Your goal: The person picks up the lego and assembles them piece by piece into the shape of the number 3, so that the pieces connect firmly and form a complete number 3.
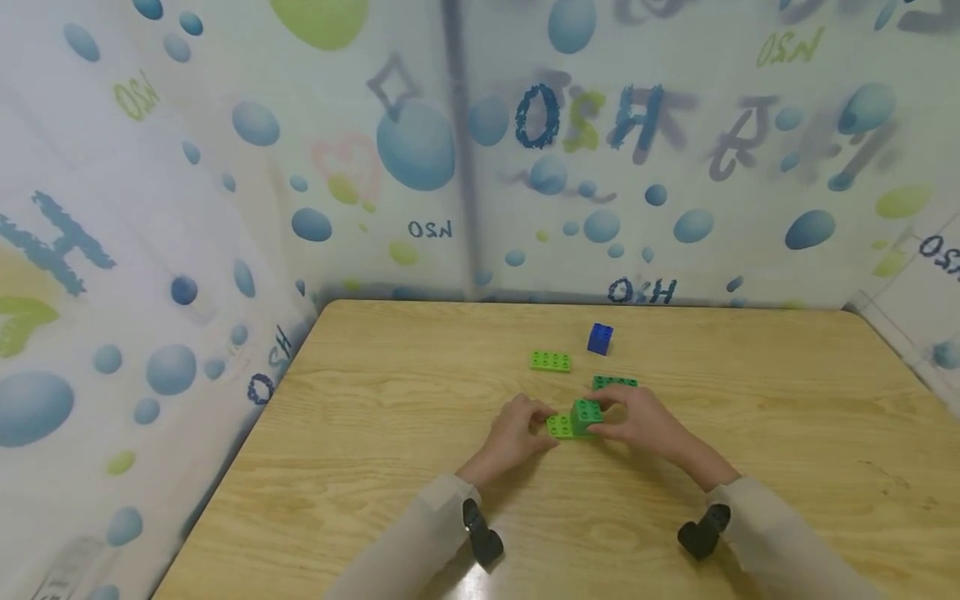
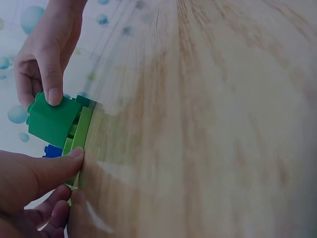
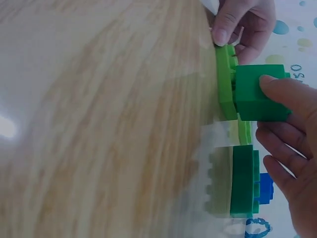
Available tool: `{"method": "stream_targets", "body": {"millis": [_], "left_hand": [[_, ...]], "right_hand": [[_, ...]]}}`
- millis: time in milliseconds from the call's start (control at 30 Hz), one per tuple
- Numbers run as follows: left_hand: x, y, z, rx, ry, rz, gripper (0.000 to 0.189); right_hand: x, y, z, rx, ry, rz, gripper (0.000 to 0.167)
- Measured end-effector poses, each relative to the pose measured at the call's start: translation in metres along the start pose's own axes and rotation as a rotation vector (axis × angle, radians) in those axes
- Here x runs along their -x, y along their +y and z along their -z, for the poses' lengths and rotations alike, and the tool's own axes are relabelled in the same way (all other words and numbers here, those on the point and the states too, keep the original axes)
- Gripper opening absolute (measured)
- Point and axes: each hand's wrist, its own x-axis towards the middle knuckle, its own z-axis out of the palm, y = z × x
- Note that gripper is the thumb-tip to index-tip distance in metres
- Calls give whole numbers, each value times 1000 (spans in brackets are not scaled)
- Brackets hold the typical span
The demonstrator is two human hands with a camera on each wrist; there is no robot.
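Note:
My left hand (image 1: 515, 435) pinches the left end of a light green building brick (image 1: 559, 427) that lies flat on the table, thumb on its near side. My right hand (image 1: 643, 421) grips a darker green square brick (image 1: 587, 414) between thumb and fingers, over the right end of the light green one. In the right wrist view the square brick (image 3: 260, 94) has its underside right at the studs of the light green brick (image 3: 226, 82). The left wrist view shows the square brick (image 2: 53, 119) somewhat tilted against it.
Just behind the right hand lies a long dark green brick (image 1: 615, 382), partly covered by its fingers. Farther back are another light green brick (image 1: 551, 361) and a blue brick (image 1: 600, 338). A patterned curtain (image 1: 525, 208) hangs along the back edge of the wooden table (image 1: 360, 400).

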Motion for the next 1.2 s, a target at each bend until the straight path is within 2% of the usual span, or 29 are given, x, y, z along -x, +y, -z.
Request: {"method": "stream_targets", "body": {"millis": [400,633,1000,1200], "left_hand": [[-1,2,2,2,-9,8,36],[-2,3,3,-3,-16,21,37],[-2,2,2,-3,-24,37,37],[-3,2,2,-6,-14,13,37]], "right_hand": [[-2,-1,0,16,-10,4,43],[-4,2,1,39,-22,47,41],[-5,3,1,48,-45,44,40],[-11,-1,2,58,-81,23,39]]}}
